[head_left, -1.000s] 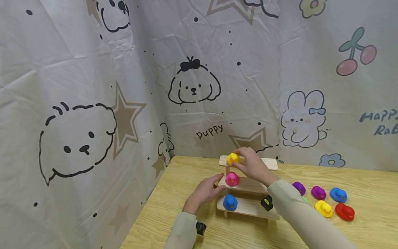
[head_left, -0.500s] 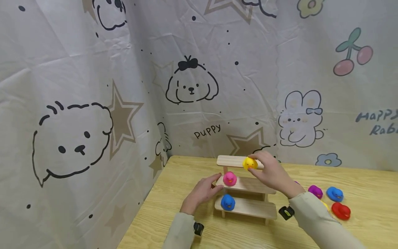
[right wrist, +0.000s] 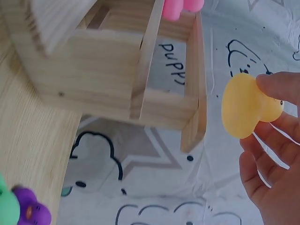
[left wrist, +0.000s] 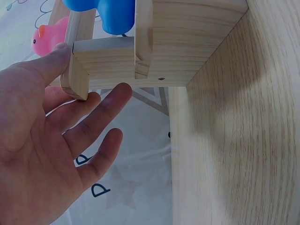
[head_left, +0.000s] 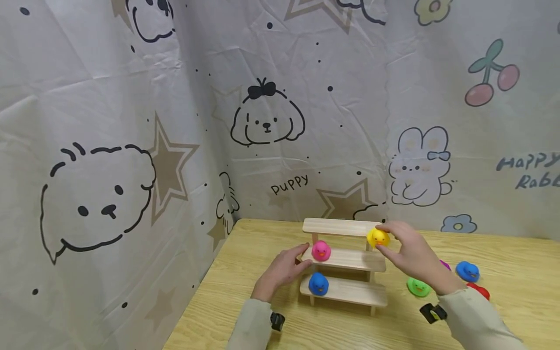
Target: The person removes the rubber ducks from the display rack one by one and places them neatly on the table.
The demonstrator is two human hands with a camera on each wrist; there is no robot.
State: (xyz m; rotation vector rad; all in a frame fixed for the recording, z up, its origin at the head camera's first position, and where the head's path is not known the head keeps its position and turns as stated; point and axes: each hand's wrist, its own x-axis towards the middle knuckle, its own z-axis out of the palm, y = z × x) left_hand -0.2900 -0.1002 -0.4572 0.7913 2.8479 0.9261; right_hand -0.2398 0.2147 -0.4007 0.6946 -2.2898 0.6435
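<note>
A three-tier wooden display shelf point(head_left: 350, 260) stands on the table. My left hand point(head_left: 282, 267) holds the left end of its middle tier, thumb point(left wrist: 58, 58) on one side and forefinger on the other; the other fingers spread past the end. On that tier sits a pink rubber duck point(head_left: 321, 251), and a blue rubber duck point(head_left: 318, 284) sits on the bottom tier, both at the left. My right hand point(head_left: 413, 255) pinches a yellow rubber duck point(head_left: 378, 237) between thumb and fingers. In the right wrist view this yellow duck point(right wrist: 243, 105) is apart from the top tier's end point(right wrist: 194, 124).
Right of the shelf, more rubber ducks lie on the wooden table point(head_left: 516, 262): a green one point(head_left: 418, 287), a blue one point(head_left: 467, 271) and a red one point(head_left: 479, 290), with a purple one partly behind my right arm. A printed curtain point(head_left: 271, 160) hangs behind and at the left.
My right hand has lifted the yellow duck off the left of the top tier and carried it right, past the tier's right end. The left hand stays at the shelf.
</note>
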